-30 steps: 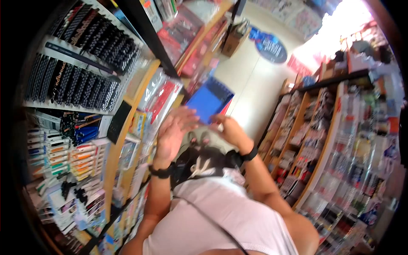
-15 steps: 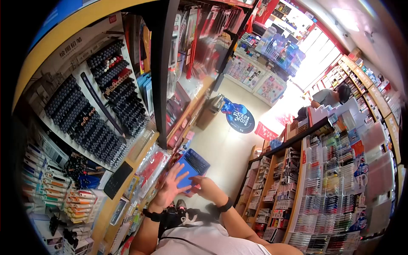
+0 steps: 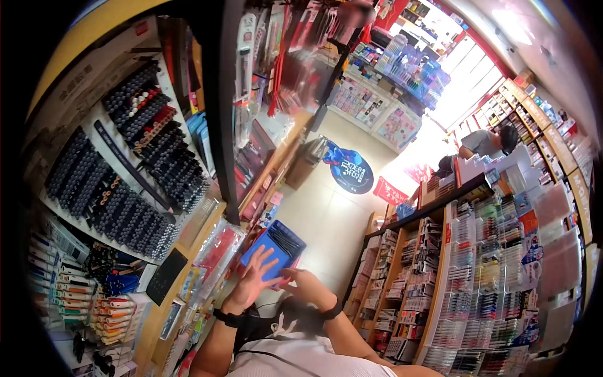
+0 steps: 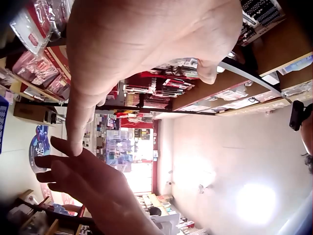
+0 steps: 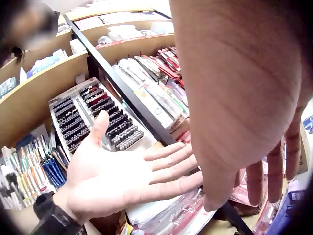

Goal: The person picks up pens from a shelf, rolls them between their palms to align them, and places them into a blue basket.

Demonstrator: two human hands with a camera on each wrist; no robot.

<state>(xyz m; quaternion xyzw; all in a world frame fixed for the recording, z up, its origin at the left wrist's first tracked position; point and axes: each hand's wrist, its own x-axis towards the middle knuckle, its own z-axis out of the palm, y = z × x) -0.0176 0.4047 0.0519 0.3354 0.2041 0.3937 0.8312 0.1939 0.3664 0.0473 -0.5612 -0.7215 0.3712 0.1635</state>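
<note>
My left hand point(image 3: 250, 286) is held out in front of my body with its fingers spread, holding nothing. Beside it, my right hand point(image 3: 310, 290) has its fingers reaching toward the left. In the left wrist view the right hand point(image 4: 100, 188) has its fingertips right at a left-hand finger. The right wrist view shows the left palm point(image 5: 120, 181) facing the camera, its fingers overlapping the right hand's thumb side. Both wrists wear black bands. Beyond the hands, lower down, is a blue plastic basket point(image 3: 290, 242), partly hidden by the left fingers.
A pencil display point(image 3: 119, 173) stands on the left shelves, with rows of markers point(image 3: 113, 317) below it. Pen racks point(image 3: 483, 295) line the right side. A round blue floor sticker point(image 3: 353, 173) marks the aisle ahead. A person point(image 3: 483, 146) sits farther back at right.
The head view has tilted up from the floor and now takes in the far aisle and shopfront. My left fingers have spread wider, and both hands remain close together.
</note>
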